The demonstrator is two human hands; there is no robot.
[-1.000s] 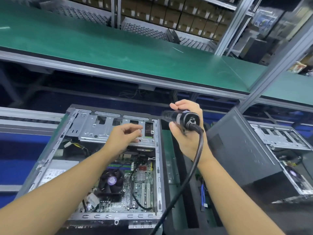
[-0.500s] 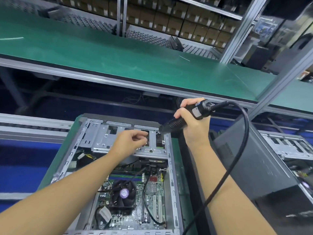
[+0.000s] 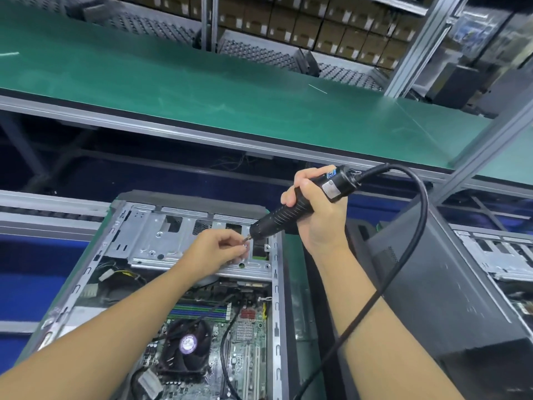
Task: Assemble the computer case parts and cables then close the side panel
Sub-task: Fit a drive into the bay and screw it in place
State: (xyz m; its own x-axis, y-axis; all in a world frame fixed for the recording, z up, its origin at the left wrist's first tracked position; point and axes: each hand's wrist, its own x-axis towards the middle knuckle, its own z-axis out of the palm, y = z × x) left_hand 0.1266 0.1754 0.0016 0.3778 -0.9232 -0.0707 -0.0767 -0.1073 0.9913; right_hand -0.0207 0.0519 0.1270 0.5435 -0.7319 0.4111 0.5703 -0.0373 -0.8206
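An open computer case (image 3: 277,298) lies on its side with the motherboard and CPU fan (image 3: 187,346) showing. A silver drive cage (image 3: 150,241) spans its far end. My left hand (image 3: 216,251) hovers over the cage's right part and pinches a small screw (image 3: 245,246) at its fingertips. My right hand (image 3: 314,212) grips a black electric screwdriver (image 3: 291,210), tilted down to the left. Its bit tip meets the screw at my left fingertips. The driver's black cable (image 3: 415,235) loops to the right and down.
A black case side panel (image 3: 450,301) leans to the right of the open case. Another open case (image 3: 499,255) sits at the far right. A green conveyor shelf (image 3: 202,90) runs across above, on grey metal posts. Stacked cardboard boxes (image 3: 288,24) fill the background.
The screwdriver swung from lying level, cable end toward me, to pointing down-left, and its tip has reached my left fingertips. My left hand stayed over the drive cage.
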